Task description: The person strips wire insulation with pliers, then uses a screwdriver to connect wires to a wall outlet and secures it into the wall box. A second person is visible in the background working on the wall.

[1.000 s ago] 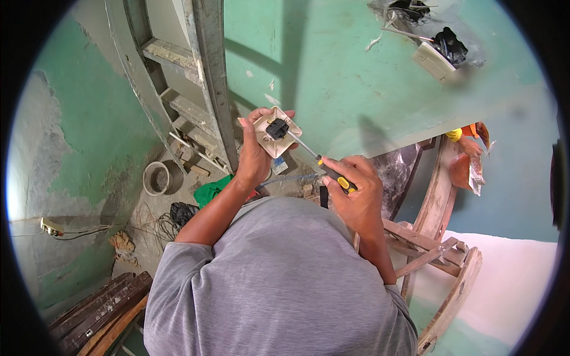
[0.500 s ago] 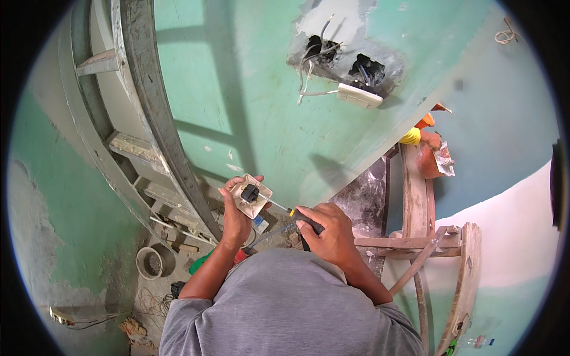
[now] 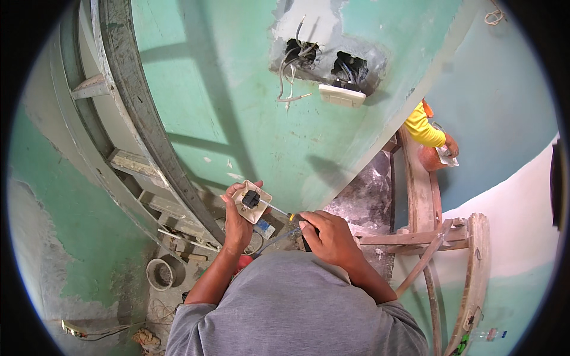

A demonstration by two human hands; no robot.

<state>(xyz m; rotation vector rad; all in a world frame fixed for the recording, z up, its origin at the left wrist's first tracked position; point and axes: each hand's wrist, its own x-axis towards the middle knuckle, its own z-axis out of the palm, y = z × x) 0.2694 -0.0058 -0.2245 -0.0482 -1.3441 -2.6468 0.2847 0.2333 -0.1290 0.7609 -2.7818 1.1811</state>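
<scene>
Left hand point(image 3: 237, 222) is closed around a cream switch plate point(image 3: 252, 202), held tilted at chest height with its back side and a black switch module point(image 3: 250, 199) facing up. Right hand point(image 3: 329, 237) is wrapped around the handle of a screwdriver point(image 3: 279, 211); the metal shaft is laid toward the black module, tip at or touching it. Both hands are kept close together above the grey shirt point(image 3: 297, 308). On the green wall point(image 3: 237, 89) above, two open wall boxes point(image 3: 323, 59) with loose wires point(image 3: 288, 77) are seen, and a white plate point(image 3: 341, 95) hangs beneath. A wooden ladder point(image 3: 427, 237) stands to the right.
</scene>
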